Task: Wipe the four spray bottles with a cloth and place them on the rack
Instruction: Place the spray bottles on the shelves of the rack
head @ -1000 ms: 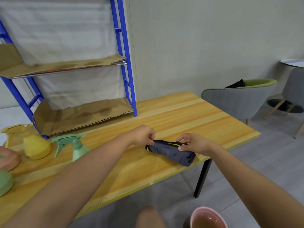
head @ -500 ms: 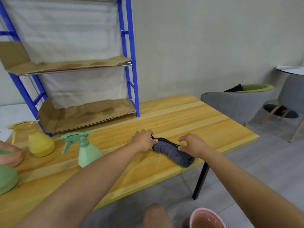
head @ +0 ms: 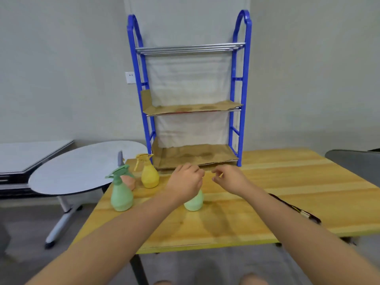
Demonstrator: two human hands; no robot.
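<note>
Blue rack (head: 245,58) — brown cardboard shelves; green (head: 121,197), yellow (head: 150,175), pink (head: 128,181) spray bottles; yellow wood-grain table (head: 287,182)

4 spray bottles (head: 121,194) upright – rack (head: 193,108) empty.

Even, soft indoor light fills the scene, the forearms casting faint diffuse shadows on the worktop (head: 287,182) without glare, while wide-angle distortion bows the rack (head: 243,79) uprights and stretches the frame edges, and slight blur softens both hands and the floor.
</note>
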